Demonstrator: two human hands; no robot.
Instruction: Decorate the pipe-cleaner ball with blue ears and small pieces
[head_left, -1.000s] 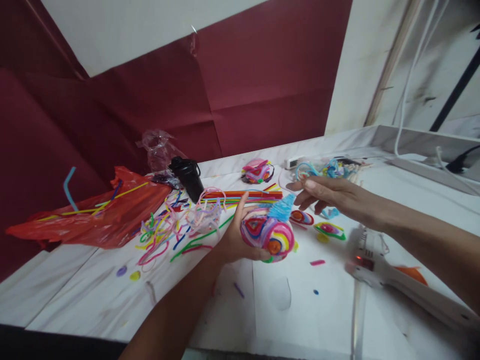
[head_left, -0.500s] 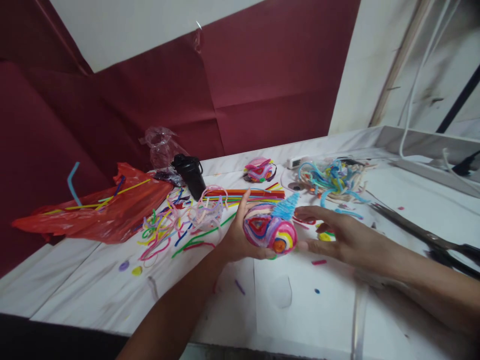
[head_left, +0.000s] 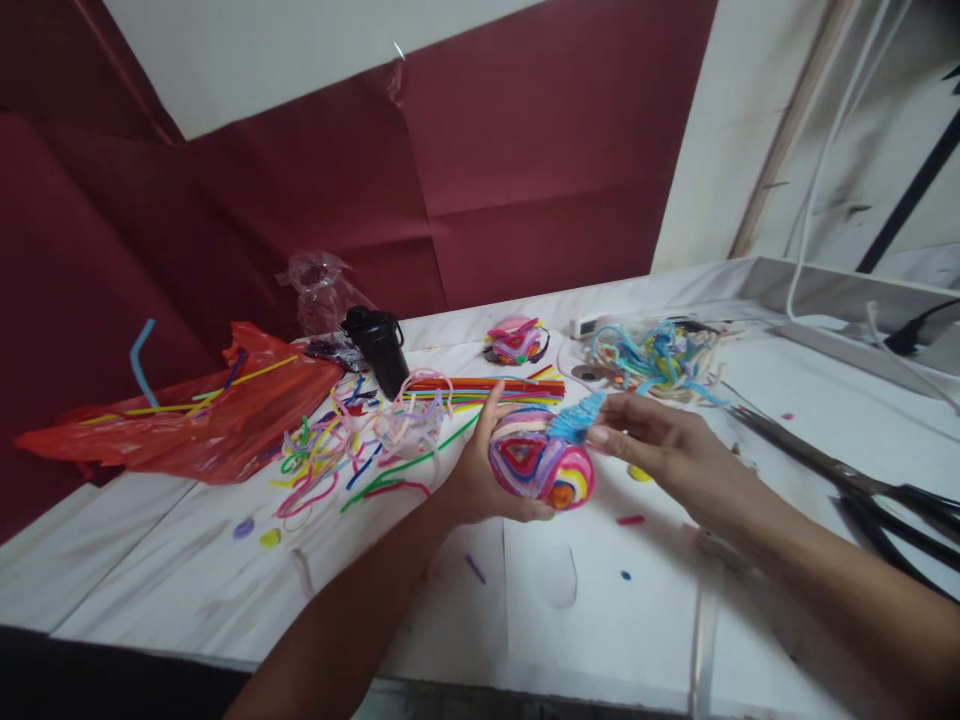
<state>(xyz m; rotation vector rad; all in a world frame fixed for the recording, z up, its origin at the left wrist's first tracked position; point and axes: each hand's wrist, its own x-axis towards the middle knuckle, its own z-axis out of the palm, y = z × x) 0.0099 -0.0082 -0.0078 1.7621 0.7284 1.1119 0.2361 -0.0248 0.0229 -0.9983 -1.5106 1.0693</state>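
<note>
My left hand (head_left: 474, 470) is wrapped round a ball (head_left: 538, 462) covered in coiled straw pieces of pink, red, yellow and purple. It holds the ball a little above the white table (head_left: 187, 580). A light blue ribbed cone (head_left: 574, 418) sticks up from the ball's top right. My right hand (head_left: 660, 450) is at the ball's right side, fingers curled and pinched against something small next to the cone; I cannot make out what. Loose coloured straw bits (head_left: 337, 455) lie left of the ball.
A red plastic bag (head_left: 187, 415) lies at left, a black cup (head_left: 379, 350) and a row of straight straws (head_left: 487, 388) behind the ball. A blue and yellow straw tangle (head_left: 656, 358) sits at back right. Black scissors (head_left: 862, 485) lie at right. A small coiled piece (head_left: 516, 340) sits far back.
My right hand came back from the far right side of the table to the ball's right side and closed its fingers there. The left hand kept hold of the ball.
</note>
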